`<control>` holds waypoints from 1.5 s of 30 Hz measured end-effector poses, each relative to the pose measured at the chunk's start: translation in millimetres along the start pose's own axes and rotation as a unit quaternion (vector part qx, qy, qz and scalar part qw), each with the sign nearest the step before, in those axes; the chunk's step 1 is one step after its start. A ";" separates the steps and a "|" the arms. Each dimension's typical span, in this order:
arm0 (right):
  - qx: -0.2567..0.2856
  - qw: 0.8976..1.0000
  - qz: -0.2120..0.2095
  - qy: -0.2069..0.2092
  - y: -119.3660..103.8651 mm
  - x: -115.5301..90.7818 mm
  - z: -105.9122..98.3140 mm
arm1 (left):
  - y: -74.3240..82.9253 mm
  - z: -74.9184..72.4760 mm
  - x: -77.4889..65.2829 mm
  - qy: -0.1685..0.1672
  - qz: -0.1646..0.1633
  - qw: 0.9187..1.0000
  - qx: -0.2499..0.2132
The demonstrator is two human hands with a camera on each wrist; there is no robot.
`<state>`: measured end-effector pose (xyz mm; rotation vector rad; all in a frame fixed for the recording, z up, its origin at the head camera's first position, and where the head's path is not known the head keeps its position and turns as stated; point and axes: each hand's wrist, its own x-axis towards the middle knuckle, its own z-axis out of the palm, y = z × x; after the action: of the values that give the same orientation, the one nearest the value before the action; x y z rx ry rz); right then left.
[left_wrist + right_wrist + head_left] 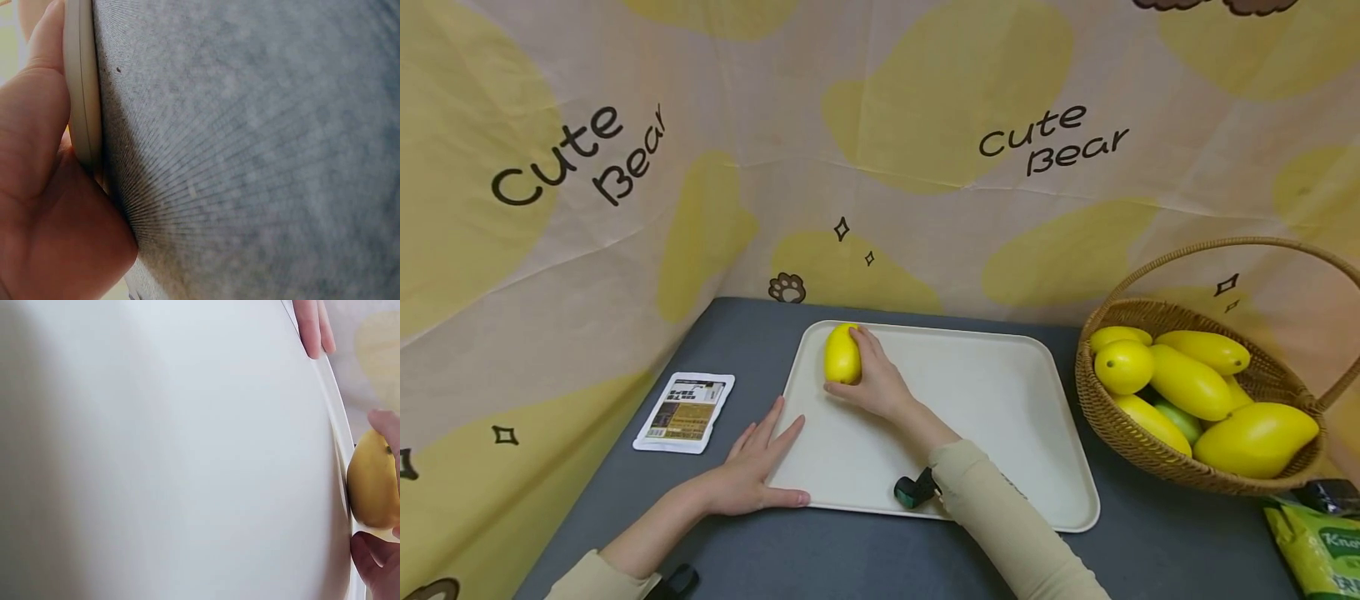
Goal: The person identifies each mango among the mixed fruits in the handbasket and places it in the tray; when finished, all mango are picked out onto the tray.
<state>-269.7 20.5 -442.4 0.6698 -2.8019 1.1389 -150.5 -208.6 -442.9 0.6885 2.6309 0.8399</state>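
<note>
Yellow mango (840, 357) gripped at far left corner of tray (985, 400)

The right hand (878, 379) holds it between thumb and fingers; the left hand (748, 475), fingers spread wide, touches the tray's near left corner. A wicker basket (1092, 400) holds more yellow fruits (1189, 382).

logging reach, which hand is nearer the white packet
Left: the left hand is just right of the packet; the right hand is farther right, gripping a yellow fruit.

Tray (985, 400) between packet (683, 412) and basket (1093, 408)
</note>
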 end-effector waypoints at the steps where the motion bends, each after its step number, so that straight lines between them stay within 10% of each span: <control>1: 0.001 1.000 0.002 0.001 0.6 -0.6 0.0 | 0.2 0.2 0.4 0.000 0.001 1.000 0.000; 10: 0.029 0.999 0.021 0.034 0.7 -5.6 -2.9 | -5.3 5.4 5.3 0.008 0.013 1.000 0.006; 19: 0.110 0.980 0.000 0.164 -5.8 -19.2 -20.4 | -8.5 9.1 6.8 0.011 0.011 1.000 0.009; 27: 0.162 0.977 0.040 0.133 -10.4 -33.5 -43.5 | -4.9 6.0 7.5 0.006 0.010 1.000 0.004; 36: 0.058 0.994 -0.044 0.083 -1.5 -71.4 -93.4 | -5.6 7.7 6.3 0.024 0.034 0.999 -0.011; 45: -0.104 0.981 -0.133 0.095 14.3 -123.8 -169.6 | -1.6 3.4 4.3 0.018 0.022 1.000 -0.001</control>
<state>-183.7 190.4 -352.7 0.8342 -2.5292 0.8022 -153.3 -205.9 -447.2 0.7407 2.6553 0.8751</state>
